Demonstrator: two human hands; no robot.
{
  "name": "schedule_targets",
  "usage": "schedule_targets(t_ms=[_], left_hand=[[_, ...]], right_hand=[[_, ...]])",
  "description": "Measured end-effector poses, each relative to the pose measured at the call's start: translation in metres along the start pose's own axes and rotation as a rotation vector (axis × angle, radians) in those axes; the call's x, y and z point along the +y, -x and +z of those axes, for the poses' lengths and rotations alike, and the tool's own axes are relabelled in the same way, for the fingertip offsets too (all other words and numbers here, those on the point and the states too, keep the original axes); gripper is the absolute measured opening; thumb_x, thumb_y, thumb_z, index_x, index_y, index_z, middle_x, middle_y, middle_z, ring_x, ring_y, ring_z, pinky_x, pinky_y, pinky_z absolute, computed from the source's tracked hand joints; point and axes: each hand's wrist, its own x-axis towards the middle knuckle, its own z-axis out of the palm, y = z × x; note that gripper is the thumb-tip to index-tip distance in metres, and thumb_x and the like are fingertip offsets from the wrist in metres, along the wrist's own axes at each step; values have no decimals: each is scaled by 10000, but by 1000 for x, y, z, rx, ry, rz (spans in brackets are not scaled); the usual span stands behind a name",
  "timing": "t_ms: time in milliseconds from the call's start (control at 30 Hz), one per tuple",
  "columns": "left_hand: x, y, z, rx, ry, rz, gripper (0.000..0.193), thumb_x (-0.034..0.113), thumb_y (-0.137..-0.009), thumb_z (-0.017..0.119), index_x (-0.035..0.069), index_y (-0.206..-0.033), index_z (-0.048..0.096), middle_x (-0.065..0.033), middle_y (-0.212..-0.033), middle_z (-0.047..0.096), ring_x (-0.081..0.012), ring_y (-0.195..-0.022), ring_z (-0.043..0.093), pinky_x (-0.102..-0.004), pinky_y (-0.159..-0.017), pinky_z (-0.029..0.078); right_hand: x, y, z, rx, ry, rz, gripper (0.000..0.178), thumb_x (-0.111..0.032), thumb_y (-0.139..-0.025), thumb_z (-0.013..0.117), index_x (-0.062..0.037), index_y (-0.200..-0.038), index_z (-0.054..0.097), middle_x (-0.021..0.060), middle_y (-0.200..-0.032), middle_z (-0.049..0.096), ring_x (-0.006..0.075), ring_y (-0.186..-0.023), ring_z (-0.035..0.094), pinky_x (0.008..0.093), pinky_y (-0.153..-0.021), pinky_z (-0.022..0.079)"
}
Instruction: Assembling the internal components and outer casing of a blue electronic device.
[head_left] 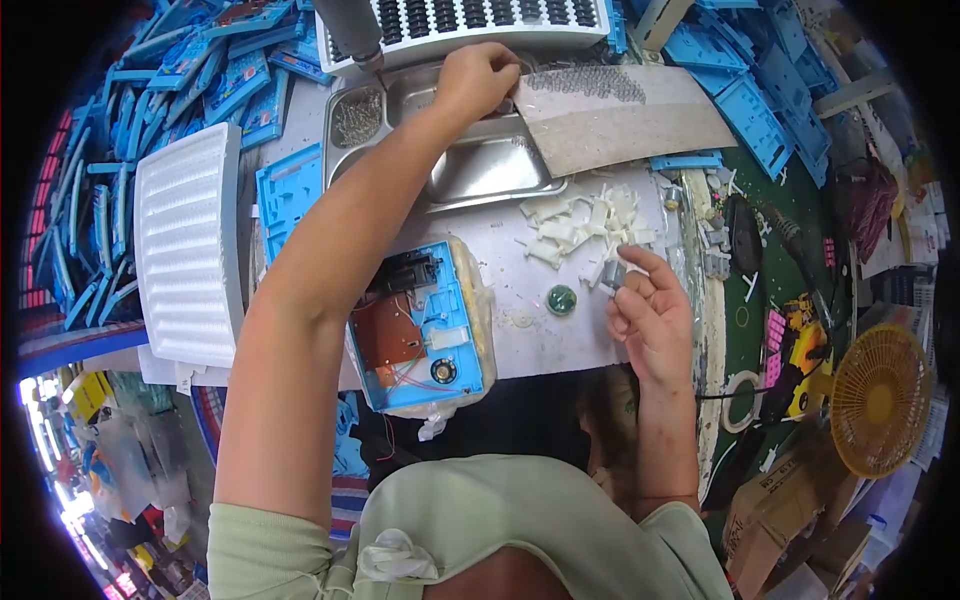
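Blue casing (435,315), just one, lies open on a plastic-wrapped pad (486,325), just off the view's middle toward 8 o'clock; it shows one brown board (385,335) and one round black speaker (443,371). From the left: blue panels (240,85) heaped at 10 o'clock, too overlapped to count; one ridged white tray (182,240) between 9 and 10; one compartmented metal tray (487,165) at 12. Over its far side the left hand (478,82) bends its fingers beside one pale card (640,125); I cannot tell whether it has hold of anything. White plastic parts (597,218), heaped beyond counting, lie near 2. One green disc (561,300) sits at 3. Beyond it the right hand (652,312) is half curled, one small grey piece (612,273) at its fingertips; whether gripped, I cannot tell. One yellow fan (880,400) stands between 3 and 4.
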Motion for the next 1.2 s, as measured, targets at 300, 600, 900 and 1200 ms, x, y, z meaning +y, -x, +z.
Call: schedule_targets(t_ms=[300, 600, 900, 1200], left_hand=[[84, 103, -47, 18, 209, 287, 249, 206, -845, 715, 20, -1009, 709, -109, -877, 717, -192, -797, 701, -347, -730, 541], [89, 289, -133, -263, 681, -236, 121, -75, -929, 593, -33, -1031, 641, -93, -1041, 645, -105, -849, 617, -227, -672, 507], [82, 336, -125, -153, 617, -220, 122, -78, -862, 651, -30, -973, 665, -122, -995, 670, -239, -878, 671, -322, -753, 552], [79, 348, -116, -139, 613, -225, 282, -87, -919, 635, -28, -1184, 559, -103, -1047, 633, -133, -930, 645, -285, -813, 566]], right_hand=[[2, 12, -14, -45, 792, -171, 395, -3, -899, 685, -1, -1291, 634, -22, -788, 603, 30, -641, 474, 206, -575, 400], [6, -12, 9, -257, 1335, -254, 344, -36, -851, 670, -78, -1193, 665, 115, -785, 630, 245, -649, 608, 355, -638, 500], [-7, -20, 20, -359, 1413, -318, 343, -22, -858, 662, -75, -1196, 625, 76, -772, 652, 230, -712, 645, 344, -642, 496], [42, 24, 92, -385, 186, 306, 450, -42, -903, 710, 20, -1321, 556, 11, -762, 604, 74, -674, 580, 197, -598, 442]])
